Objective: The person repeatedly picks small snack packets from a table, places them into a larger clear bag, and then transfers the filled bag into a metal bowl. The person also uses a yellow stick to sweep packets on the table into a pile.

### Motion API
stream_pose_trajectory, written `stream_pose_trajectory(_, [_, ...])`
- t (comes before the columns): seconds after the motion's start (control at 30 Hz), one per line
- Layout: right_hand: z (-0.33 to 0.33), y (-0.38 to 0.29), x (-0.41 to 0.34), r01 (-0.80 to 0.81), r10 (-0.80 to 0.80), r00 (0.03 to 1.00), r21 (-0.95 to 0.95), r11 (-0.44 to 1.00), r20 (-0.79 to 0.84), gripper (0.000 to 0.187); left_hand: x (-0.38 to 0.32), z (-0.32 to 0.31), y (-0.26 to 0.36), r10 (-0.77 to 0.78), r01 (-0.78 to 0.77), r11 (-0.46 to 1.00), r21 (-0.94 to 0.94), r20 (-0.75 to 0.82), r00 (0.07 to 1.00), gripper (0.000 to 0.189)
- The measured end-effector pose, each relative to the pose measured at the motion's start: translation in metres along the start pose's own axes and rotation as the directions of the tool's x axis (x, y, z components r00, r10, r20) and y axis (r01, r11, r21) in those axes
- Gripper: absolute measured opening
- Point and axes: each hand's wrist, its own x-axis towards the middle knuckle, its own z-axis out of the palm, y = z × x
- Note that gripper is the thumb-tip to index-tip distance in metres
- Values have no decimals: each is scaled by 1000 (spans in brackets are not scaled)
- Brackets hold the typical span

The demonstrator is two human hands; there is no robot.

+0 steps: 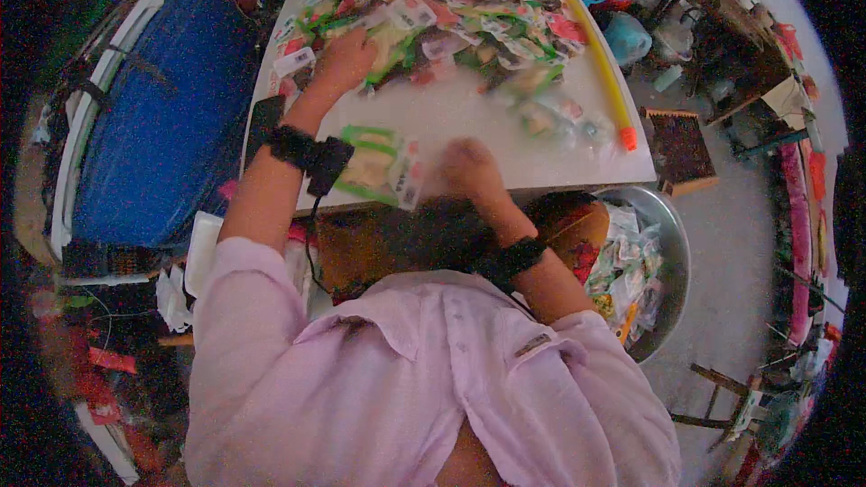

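Observation:
My left hand [346,61] reaches to the near left edge of a heap of small plastic packets [440,20] on a white table [433,108]; its fingertips touch the packets, and whether they grip one cannot be told. My right hand [468,164], blurred, is curled above the table's front edge; nothing can be made out in it. Between the hands a green-edged clear packet [372,166] lies at the front edge, its labelled end near my right hand. Blurred clear packets [551,111] are at the right of the table.
A yellow tube with orange ends [599,57] lies along the table's right side. At my right a round metal basin [680,277] holds many packets. A blue surface [169,115] stands left of the table. A wooden-framed rack [680,149] is on the floor at the right.

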Motion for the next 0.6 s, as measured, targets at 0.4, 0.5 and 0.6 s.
stream_pose_trajectory(0.4, [-20, -42, -32, 134, -91, 974, -202, 970, 207, 33, -159, 15, 47, 582, -611, 791, -26, -275, 765, 26])
stream_pose_trajectory(0.5, [-37, -44, -56, 138, -66, 963, -265, 954, 263, 32, -181, 31, 56, 576, -602, 796, -69, -222, 787, 31])
stream_pose_trajectory(0.6, [-36, -48, -66, -322, 280, 946, 367, 872, 166, 34, -192, 34, 59, 532, -537, 838, -98, -78, 843, 34])
